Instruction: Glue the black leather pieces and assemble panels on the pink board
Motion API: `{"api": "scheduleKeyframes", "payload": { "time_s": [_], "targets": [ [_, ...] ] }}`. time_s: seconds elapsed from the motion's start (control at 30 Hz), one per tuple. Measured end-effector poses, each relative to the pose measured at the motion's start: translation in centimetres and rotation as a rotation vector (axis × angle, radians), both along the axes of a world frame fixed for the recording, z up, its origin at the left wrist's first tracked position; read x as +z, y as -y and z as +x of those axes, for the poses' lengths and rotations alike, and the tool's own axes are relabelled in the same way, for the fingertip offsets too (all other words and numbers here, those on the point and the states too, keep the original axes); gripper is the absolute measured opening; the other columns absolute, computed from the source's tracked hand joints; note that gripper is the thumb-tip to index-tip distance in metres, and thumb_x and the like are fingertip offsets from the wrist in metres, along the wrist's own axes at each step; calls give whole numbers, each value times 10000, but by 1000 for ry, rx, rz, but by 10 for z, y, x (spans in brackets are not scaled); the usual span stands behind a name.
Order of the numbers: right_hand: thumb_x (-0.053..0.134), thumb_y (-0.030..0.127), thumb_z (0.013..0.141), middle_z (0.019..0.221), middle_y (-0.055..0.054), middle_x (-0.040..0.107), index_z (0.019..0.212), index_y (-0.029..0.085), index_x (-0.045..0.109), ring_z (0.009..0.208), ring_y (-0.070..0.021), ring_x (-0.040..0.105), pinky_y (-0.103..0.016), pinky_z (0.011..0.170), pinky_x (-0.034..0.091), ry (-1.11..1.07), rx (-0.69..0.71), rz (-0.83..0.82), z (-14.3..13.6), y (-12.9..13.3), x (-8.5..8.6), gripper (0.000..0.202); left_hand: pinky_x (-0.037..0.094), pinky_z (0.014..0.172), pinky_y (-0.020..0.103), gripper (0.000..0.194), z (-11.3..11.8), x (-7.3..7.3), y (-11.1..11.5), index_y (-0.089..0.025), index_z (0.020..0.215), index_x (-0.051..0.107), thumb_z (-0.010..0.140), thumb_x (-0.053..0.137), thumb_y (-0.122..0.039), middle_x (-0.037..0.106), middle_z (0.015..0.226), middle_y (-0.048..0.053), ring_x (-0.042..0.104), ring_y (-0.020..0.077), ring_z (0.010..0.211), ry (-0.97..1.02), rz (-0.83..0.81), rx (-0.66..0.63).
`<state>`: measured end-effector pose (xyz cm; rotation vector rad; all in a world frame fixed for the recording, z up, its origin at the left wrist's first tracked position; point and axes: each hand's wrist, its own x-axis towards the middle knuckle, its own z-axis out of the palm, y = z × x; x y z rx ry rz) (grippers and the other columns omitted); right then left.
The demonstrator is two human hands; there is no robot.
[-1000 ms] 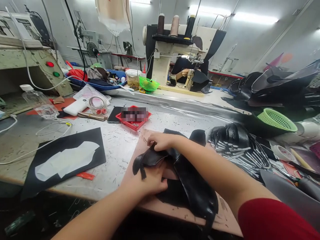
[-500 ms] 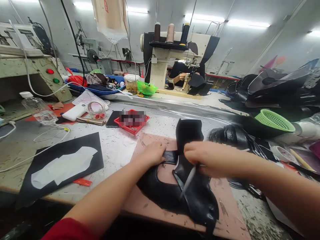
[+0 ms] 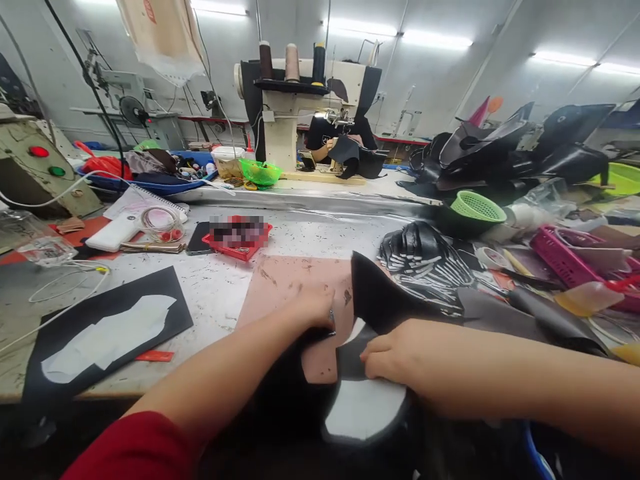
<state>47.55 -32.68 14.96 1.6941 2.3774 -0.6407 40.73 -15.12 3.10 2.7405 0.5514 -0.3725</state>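
Note:
A black leather shoe upper [image 3: 350, 363] hangs over the near edge of the pinkish board [image 3: 280, 273], with white backing [image 3: 367, 407] showing on its underside. My right hand [image 3: 393, 350] is closed on its right side, the fingers curled over the leather. At the upper's left part, my left hand [image 3: 315, 310] pinches the leather; its fingertips are partly blurred. A broad black flap [image 3: 375, 293] of the piece stands up beyond my right hand. The pale pointed tool seen earlier is not visible, and my right palm is hidden.
Stacked black leather pieces [image 3: 425, 257] lie right of the board. A red tray [image 3: 240, 243] stands behind it; at left a white pattern [image 3: 110, 337] rests on black sheet. Beyond the table, a person works at a sewing machine [image 3: 280, 127]. A magenta basket [image 3: 565, 257] sits far right.
The upper has been lifted and turned, dropping toward the table's near edge with its white backing now showing. Both hands moved with it. The view swung to the right.

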Motion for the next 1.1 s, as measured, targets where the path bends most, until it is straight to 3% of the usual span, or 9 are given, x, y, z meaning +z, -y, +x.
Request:
{"api": "scheduleKeyframes", "payload": {
  "time_s": [0.13,0.3,0.4,0.53,0.6,0.67,0.73,0.87,1.1],
  "targets": [
    [471,-33,642,836,-44,670,1077,201,562,717,-172,611,-243,585,396,17,64,67,-13,21,-3,502,417,885,373,671,-18,-5,8,-114,1137,462,559,729,-326,476,1194,162,460,309,1111,22,-28,68],
    [488,14,666,732,-34,653,885,193,601,648,-168,595,-247,529,358,76,34,126,-30,49,6,305,463,798,373,582,-33,-1,10,-68,1098,487,587,694,-255,555,1107,185,551,312,997,15,-137,175],
    [504,32,630,699,-16,653,817,208,613,632,-163,590,-237,529,370,27,-17,105,-38,63,17,279,479,774,294,420,-46,23,24,-142,1026,545,635,646,-256,630,1009,69,592,228,934,56,-315,99],
    [503,35,617,725,12,673,846,225,655,653,-137,596,-212,607,415,-205,-176,137,-35,78,25,334,481,772,267,313,-78,71,51,-161,981,586,694,577,-287,652,959,24,602,193,903,206,-780,-20],
    [496,51,646,728,18,673,850,208,668,639,-126,593,-204,607,425,-378,-263,183,-27,80,23,310,482,758,275,288,-92,87,63,-158,938,594,693,587,-308,656,924,23,604,200,874,232,-802,-22],
    [518,125,698,708,13,666,820,179,672,620,-133,590,-210,580,438,-528,-349,208,-16,79,18,204,478,765,281,295,-98,95,70,-170,935,591,672,610,-302,655,914,8,598,206,882,256,-750,17],
    [584,245,712,742,-1,671,832,160,670,671,-168,606,-239,602,465,-622,-449,225,-5,74,10,171,475,791,299,347,-97,94,74,-174,972,583,646,624,-286,655,927,7,594,217,910,265,-768,90],
    [693,340,622,898,-28,677,951,170,651,881,-252,607,-342,756,487,-677,-610,309,13,62,-10,373,474,813,330,384,-87,85,73,-150,961,587,599,634,-271,665,890,27,610,225,892,234,-957,211],
    [754,370,564,1060,-66,635,1122,189,578,1009,-273,572,-411,880,449,-715,-607,384,17,53,-29,613,472,794,340,298,-83,79,74,-150,860,609,579,637,-245,672,781,16,618,222,847,265,-970,279]
  ]
}}
